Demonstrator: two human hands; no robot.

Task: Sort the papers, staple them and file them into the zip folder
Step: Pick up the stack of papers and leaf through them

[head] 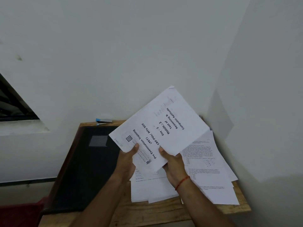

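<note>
Both hands hold up a white printed cover sheet (161, 126) above the table, its bold text upside down to me. My left hand (127, 159) pinches its near left edge with the thumb on top. My right hand (172, 163) grips the near right edge, thumb on the print. Under them a loose spread of printed papers (211, 171) lies on the right half of the wooden table (147, 212). The black zip folder (85, 164) lies flat on the left half. A blue and silver stapler (103, 121) sits at the table's far edge by the wall.
White walls close in behind and on the right, forming a corner at the table's far right. A dark window frame (13, 104) is at the left. Something red (19, 213) sits low at the left, beside the table.
</note>
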